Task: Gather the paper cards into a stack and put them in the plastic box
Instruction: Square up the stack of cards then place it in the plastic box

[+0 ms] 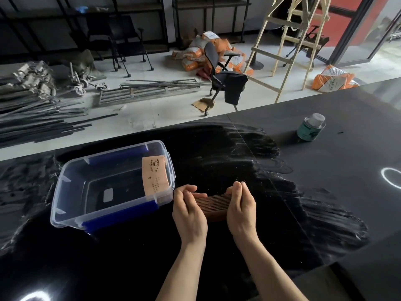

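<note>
Toward the bench's left edge the plastic box (112, 185) holds one card (155, 177) against its right wall, while just beside it the left hand (188, 216) and right hand (242, 211) pinch the card stack (213, 206) between them.

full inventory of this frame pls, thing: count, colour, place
plastic box: 1, clear with blue clips, on table, left of hands, open
paper card: 1, tan, printed, leaning at the box's right end
card stack: 1, brown, on edge, between both hands
table: 1, black, glossy, smeared
can: 1, green, white cap, far right of table
office chair: 1, black, on floor beyond table
wooden ladder: 1, pale wood, floor, right
sacks: several, orange and white, floor
metal bars: many, dark, floor, left
left hand: bare, grip on stack's left end
right hand: bare, grip on stack's right end
</note>
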`<state>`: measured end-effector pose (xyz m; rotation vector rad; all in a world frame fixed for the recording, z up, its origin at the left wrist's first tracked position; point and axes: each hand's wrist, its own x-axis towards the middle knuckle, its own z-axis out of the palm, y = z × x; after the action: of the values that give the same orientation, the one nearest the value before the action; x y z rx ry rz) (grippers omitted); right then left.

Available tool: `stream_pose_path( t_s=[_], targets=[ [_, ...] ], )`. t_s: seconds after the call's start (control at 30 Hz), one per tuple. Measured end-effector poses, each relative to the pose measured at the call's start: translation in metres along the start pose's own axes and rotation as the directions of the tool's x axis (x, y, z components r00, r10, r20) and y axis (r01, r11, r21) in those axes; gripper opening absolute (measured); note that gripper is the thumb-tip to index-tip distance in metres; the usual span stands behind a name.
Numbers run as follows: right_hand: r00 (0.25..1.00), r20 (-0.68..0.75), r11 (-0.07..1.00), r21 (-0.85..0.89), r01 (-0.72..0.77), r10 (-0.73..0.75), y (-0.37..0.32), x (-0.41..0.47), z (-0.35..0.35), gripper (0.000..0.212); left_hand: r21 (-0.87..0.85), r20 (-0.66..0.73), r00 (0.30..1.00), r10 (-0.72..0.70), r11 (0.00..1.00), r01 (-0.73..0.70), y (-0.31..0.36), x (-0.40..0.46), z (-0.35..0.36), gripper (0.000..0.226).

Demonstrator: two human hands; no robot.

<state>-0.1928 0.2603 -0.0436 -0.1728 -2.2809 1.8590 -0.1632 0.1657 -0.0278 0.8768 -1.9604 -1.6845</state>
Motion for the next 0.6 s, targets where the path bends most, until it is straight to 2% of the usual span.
stream_pose_path(
  t_s=[0.1, 0.17, 0.23, 0.27, 0.33, 0.37, 0.43, 0.47, 0.6],
  targets=[
    [1.000, -0.025, 1.000, 0.000, -0.015, 0.015, -0.002, -0.002, 0.002, 0.040, 0.074, 0.130, 0.988, 0.081, 0.993, -0.091, -0.004, 0.002, -0.010, 0.026],
    [0.999, -0.038, 1.000, 0.015, -0.024, 0.025, -0.001, -0.002, 0.002, 0.041, 0.248, 0.271, 0.932, 0.240, 0.918, -0.309, -0.005, 0.002, -0.024, 0.029],
    [0.999, -0.036, 0.999, 0.034, -0.034, 0.035, -0.002, -0.004, 0.002, 0.041, 0.397, 0.439, 0.819, 0.369, 0.738, -0.545, 0.003, 0.001, -0.039, 0.038],
    [0.999, -0.035, 0.998, 0.044, -0.035, 0.036, -0.003, -0.004, 0.002, 0.041, 0.420, 0.536, 0.752, 0.383, 0.651, -0.632, 0.010, 0.001, -0.044, 0.045],
    [0.998, -0.035, 0.997, 0.068, -0.042, 0.044, -0.004, -0.005, 0.001, 0.041, 0.422, 0.721, 0.619, 0.312, 0.512, -0.749, 0.024, 0.003, -0.046, 0.066],
    [0.998, -0.035, 0.996, 0.077, -0.049, 0.052, -0.005, -0.005, 0.001, 0.041, 0.433, 0.777, 0.575, 0.255, 0.446, -0.783, 0.029, 0.004, -0.045, 0.075],
    [0.998, -0.028, 0.995, 0.082, -0.059, 0.061, -0.005, -0.004, 0.001, 0.040, 0.473, 0.808, 0.557, 0.194, 0.349, -0.809, 0.037, 0.007, -0.040, 0.079],
    [0.998, -0.024, 0.995, 0.079, -0.061, 0.063, -0.005, -0.004, 0.001, 0.040, 0.489, 0.800, 0.570, 0.189, 0.345, -0.801, 0.040, 0.008, -0.039, 0.075],
    [0.996, -0.017, 0.993, 0.085, -0.083, 0.085, -0.007, -0.003, 0.000, 0.043, 0.523, 0.762, 0.627, 0.162, 0.415, -0.744, 0.046, 0.010, -0.035, 0.062]
  ],
)
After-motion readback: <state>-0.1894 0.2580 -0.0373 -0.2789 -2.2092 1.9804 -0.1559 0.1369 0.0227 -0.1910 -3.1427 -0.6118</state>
